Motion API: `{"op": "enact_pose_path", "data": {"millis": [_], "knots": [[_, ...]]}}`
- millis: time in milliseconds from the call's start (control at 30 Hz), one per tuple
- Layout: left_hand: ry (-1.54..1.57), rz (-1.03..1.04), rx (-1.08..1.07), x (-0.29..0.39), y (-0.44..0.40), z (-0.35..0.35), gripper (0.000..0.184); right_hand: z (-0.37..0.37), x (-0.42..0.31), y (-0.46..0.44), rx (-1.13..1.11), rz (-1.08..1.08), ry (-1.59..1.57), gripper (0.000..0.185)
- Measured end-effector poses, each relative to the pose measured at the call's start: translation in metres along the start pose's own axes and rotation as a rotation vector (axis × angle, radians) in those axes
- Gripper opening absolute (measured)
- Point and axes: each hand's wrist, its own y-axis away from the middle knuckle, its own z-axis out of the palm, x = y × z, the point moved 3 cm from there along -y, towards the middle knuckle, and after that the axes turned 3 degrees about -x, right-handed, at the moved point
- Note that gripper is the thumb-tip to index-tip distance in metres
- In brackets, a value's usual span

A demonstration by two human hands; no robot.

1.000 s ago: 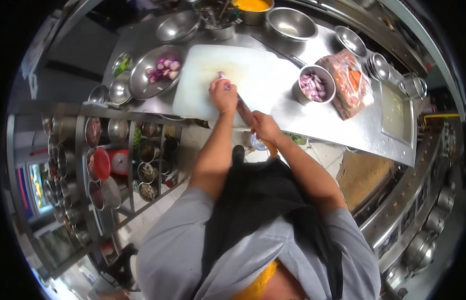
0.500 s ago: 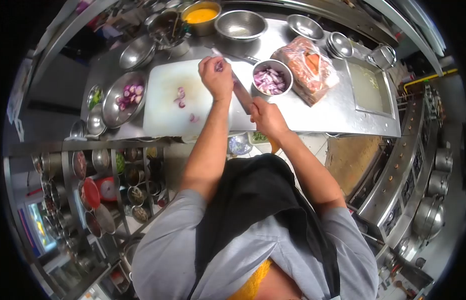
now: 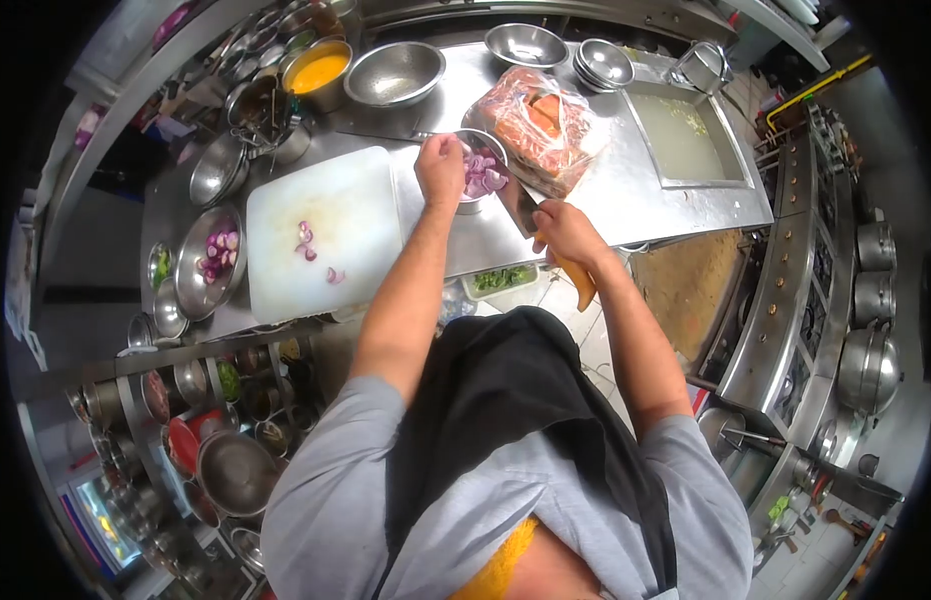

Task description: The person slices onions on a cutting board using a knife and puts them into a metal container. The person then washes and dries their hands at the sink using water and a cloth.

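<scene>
My left hand (image 3: 441, 170) is closed at the left rim of a metal pot (image 3: 496, 150) of chopped purple onion (image 3: 484, 174); what its fingers hold, if anything, is hidden. On the pot's right side, my right hand (image 3: 569, 236) grips a wide-bladed knife (image 3: 518, 208) with a yellowish handle. The blade slants up beside the pot. A few onion pieces (image 3: 306, 238) lie on the white cutting board (image 3: 361, 200). Left of the board, a metal bowl (image 3: 192, 275) holds peeled purple onions (image 3: 219, 254).
Behind the pot lies a plastic-wrapped block of meat (image 3: 538, 125). A sunken basin (image 3: 683, 140) is at the table's right end. Along the back stand metal bowls (image 3: 396, 75) and a pot of orange liquid (image 3: 319, 70). A stove (image 3: 786, 260) runs along the right.
Both hands and the knife have moved right, from the cutting board to the onion pot. Onion pieces are left on the board. The view has shifted right.
</scene>
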Motion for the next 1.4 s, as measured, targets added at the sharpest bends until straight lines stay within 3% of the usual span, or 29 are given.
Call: {"op": "enact_pose_path", "data": {"millis": [100,167,267,467,667,700,767,800,833,900,1000,1067,1133,1167,1267,1333,1400], "knots": [[-0.120,0.024,-0.175,0.013,0.005,0.003,0.019,-0.011,0.010,-0.007,-0.086,0.018,-0.123,0.026],[-0.313,0.478,-0.264,0.034,0.019,0.019,0.037,-0.015,0.012,-0.010,-0.125,0.037,-0.189,0.024],[-0.539,0.438,-0.507,0.032,0.025,0.042,0.060,-0.018,0.016,-0.014,-0.171,-0.019,-0.259,0.024],[-0.593,0.153,-0.305,-0.021,-0.033,0.011,0.054,-0.044,0.021,0.039,-0.196,0.027,-0.147,0.024],[-0.515,0.339,-0.027,-0.036,-0.046,-0.124,0.026,-0.040,0.032,0.052,-0.171,0.071,-0.082,0.026],[-0.496,0.341,-0.043,-0.029,-0.034,-0.117,0.026,-0.034,0.034,0.038,-0.180,0.068,-0.129,0.026],[-0.403,0.540,-0.308,-0.010,-0.006,-0.107,0.025,-0.022,0.026,0.016,-0.187,0.060,-0.176,0.026],[-0.395,0.416,-0.516,0.023,0.014,-0.097,0.029,-0.017,0.018,0.008,-0.179,0.057,-0.193,0.026],[-0.436,0.586,-0.563,0.017,0.032,-0.077,0.037,-0.013,0.014,0.002,-0.174,0.052,-0.207,0.025],[-0.483,0.664,-0.773,0.038,0.054,-0.051,0.051,-0.009,0.011,-0.006,-0.189,0.048,-0.242,0.025],[-0.494,0.658,-0.847,0.023,0.054,-0.032,0.055,-0.013,0.008,-0.004,-0.200,0.070,-0.254,0.024],[-0.567,0.630,-0.826,0.004,0.037,-0.033,0.056,-0.020,0.013,0.006,-0.193,0.090,-0.233,0.023],[-0.588,0.353,-0.724,-0.017,0.016,-0.054,0.053,-0.026,0.021,0.021,-0.215,0.076,-0.220,0.022],[-0.596,0.345,-0.713,-0.026,0.006,-0.067,0.053,-0.029,0.023,0.028,-0.228,0.070,-0.214,0.022],[-0.663,0.324,-0.331,-0.045,-0.016,-0.128,0.038,-0.026,0.026,0.040,-0.239,0.103,-0.267,0.022],[-0.575,0.352,-0.318,-0.032,-0.013,-0.145,0.036,-0.019,0.028,0.041,-0.256,0.109,-0.309,0.021],[-0.534,0.450,-0.503,-0.016,0.005,-0.130,0.036,-0.013,0.031,0.030,-0.235,0.139,-0.297,0.020]]}}
